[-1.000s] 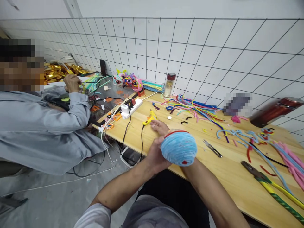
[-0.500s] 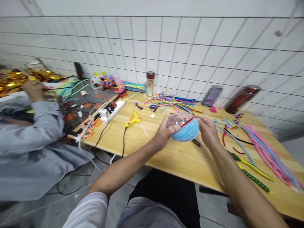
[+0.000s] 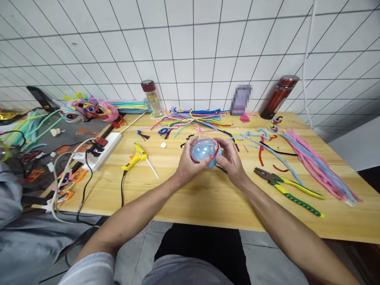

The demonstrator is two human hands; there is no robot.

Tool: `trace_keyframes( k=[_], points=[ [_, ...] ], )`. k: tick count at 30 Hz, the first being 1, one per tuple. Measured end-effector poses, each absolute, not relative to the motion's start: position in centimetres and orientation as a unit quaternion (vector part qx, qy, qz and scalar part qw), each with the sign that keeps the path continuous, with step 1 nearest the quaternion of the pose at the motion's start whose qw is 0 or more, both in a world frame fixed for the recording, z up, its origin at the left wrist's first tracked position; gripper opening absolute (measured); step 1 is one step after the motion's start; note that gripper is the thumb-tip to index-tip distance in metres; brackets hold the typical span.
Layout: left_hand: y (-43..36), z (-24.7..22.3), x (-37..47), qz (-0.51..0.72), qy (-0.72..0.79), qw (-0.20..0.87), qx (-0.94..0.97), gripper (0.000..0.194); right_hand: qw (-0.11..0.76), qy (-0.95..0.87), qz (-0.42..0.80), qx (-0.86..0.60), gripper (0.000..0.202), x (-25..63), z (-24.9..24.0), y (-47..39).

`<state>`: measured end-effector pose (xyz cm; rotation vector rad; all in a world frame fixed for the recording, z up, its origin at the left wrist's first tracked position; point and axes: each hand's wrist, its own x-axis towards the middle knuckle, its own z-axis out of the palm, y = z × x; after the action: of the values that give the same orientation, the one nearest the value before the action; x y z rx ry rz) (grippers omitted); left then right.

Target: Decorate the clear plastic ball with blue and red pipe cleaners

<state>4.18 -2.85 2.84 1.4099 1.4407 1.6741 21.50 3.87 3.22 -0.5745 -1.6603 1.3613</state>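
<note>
Between my two hands, just above the wooden table (image 3: 190, 198), is a clear plastic ball (image 3: 204, 149) with light blue fuzzy covering on part of it and a red pipe cleaner strip around its middle. My left hand (image 3: 190, 160) curls round the ball's left side, thumb on the front. From the right, my right hand (image 3: 230, 160) grips the ball, its thumb near the red strip. The transparent side is turned up towards me, and most of the blue part is hidden below. A dark tool lies partly hidden beneath my right hand.
A yellow glue gun (image 3: 136, 157) lies left, beside a white power strip (image 3: 103, 154). Pliers (image 3: 285, 186) and pink and blue pipe cleaners (image 3: 317, 166) lie right. A glass bottle (image 3: 152, 98), a red flask (image 3: 279, 97) and colourful pipe cleaners (image 3: 192, 118) are behind. Another person's sleeve (image 3: 10, 194) shows left.
My view has swung to the right. The ball has been turned so its clear side now faces up, and my right hand has moved from the strip's end to around the ball's side.
</note>
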Motion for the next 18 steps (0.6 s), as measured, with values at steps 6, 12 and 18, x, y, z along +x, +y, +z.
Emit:
trace_keyframes(
  k=[6, 12, 18],
  points=[
    [-3.1, 1.8, 3.9, 0.592, 0.545, 0.265, 0.531, 0.088, 0.426, -0.667, 0.562, -0.24, 0.07, 21.5, 2.6, 3.7],
    [-3.4, 1.6, 3.9, 0.582, 0.552, 0.261, 0.537, 0.091, 0.426, -0.66, 0.563, -0.258, 0.067, 21.2, 2.5, 3.6],
    [-3.4, 1.4, 3.8, 0.578, 0.55, 0.27, 0.54, 0.092, 0.42, -0.653, 0.575, -0.26, 0.067, 21.3, 2.2, 3.7]
  ],
)
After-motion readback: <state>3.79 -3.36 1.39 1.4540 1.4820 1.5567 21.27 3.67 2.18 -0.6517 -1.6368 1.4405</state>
